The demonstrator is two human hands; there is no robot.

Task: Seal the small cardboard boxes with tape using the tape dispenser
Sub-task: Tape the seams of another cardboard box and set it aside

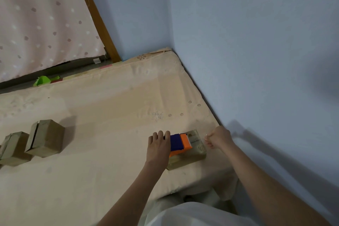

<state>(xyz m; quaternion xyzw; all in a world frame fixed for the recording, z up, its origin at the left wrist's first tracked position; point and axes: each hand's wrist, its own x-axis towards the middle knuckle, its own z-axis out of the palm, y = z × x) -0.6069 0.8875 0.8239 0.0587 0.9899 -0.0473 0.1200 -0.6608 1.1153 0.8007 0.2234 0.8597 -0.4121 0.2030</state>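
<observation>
You are working on the small brown cardboard box [190, 154] lying near the right edge of the pale peach mattress [113, 108], close to the blue wall [256, 42]. The blue and orange plastic tape dispenser [180, 143] is sitting on the box's top face, orange end toward the wall.

Your left hand [158, 146] is gripping the dispenser's blue end, fingers curled over its far side and lying close together. Your right hand [217, 137] is hovering just beside the box's wall-side end, fingers curled in; it looks to be pinching something small, probably the free tape end, though the tape itself is too faint to make out.

Judgement on the step: you are laying a strip across the top seam.
- Be keeping the dispenser flat and pressed down so the box is not skating on the soft mattress.
- Be holding the tape end taut and low over the box edge as the dispenser draws away from it.
- Be tracking straight along the seam.

Two more small brown cardboard boxes [45, 137] [13, 147] are standing well apart at the left, flaps showing gaps, likely awaiting tape. A bright green scrap [43, 80] is lying beyond the mattress's far edge.
</observation>
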